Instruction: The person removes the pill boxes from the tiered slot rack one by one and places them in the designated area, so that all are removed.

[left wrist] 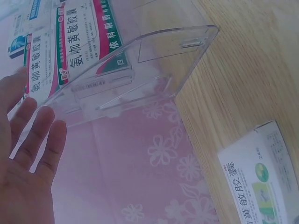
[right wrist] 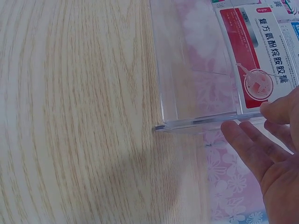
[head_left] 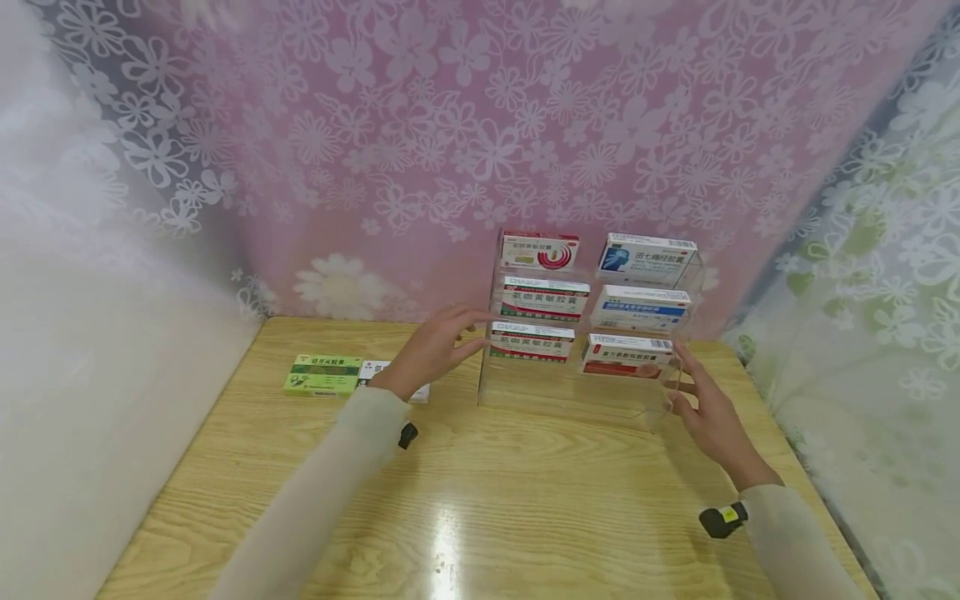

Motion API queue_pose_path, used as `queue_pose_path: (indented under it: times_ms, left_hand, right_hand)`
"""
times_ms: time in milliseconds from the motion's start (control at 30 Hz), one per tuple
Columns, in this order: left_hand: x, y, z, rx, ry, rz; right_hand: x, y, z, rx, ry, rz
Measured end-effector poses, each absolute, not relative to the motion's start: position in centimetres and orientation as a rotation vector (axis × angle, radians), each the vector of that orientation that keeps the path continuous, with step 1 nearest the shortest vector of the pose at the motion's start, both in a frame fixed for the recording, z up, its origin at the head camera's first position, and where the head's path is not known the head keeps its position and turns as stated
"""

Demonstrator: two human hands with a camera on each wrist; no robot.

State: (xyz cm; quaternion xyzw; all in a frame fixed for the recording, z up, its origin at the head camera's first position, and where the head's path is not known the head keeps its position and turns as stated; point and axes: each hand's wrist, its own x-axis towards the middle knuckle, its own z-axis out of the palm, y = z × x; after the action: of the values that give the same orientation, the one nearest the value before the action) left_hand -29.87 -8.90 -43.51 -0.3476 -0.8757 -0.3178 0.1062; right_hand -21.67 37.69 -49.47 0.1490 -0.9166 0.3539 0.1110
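A clear plastic display rack (head_left: 555, 393) stands on the table, holding several medicine boxes in two columns. My left hand (head_left: 435, 354) is at its left side, fingertips by the side panel and fingers loosely extended. At the right side is my right hand (head_left: 708, 421), its fingertips along the panel's edge beside the red-and-white box (head_left: 627, 358) in the bottom row. In the left wrist view, green-and-red-striped boxes (left wrist: 86, 37) sit in the rack. Neither hand holds a box. In the right wrist view, thumb and fingers lie close about the panel (right wrist: 201, 122).
A green medicine box (head_left: 322, 375) lies on the wooden table (head_left: 465, 492) to the left. Beside it is a white box (head_left: 372, 369), partly covered by my left hand. Flowered pink cloth (head_left: 420, 150) hangs behind the rack, with pale cloth at both sides.
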Motion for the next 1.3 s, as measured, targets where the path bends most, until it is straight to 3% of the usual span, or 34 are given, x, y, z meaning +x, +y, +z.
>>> queue_pose_path:
  times_ms: [533, 1300]
  left_hand:
    - [-30.3, -5.5, -44.0, -1.018, -2.683, -0.597]
    - [-30.5, -4.3, -44.3, -1.019, -2.522, -0.516]
  right_hand:
    - [-21.7, 37.8, -49.6, 0.423, -2.701, 1.052]
    - [-21.8, 37.8, -49.8, 0.424, -2.687, 1.042]
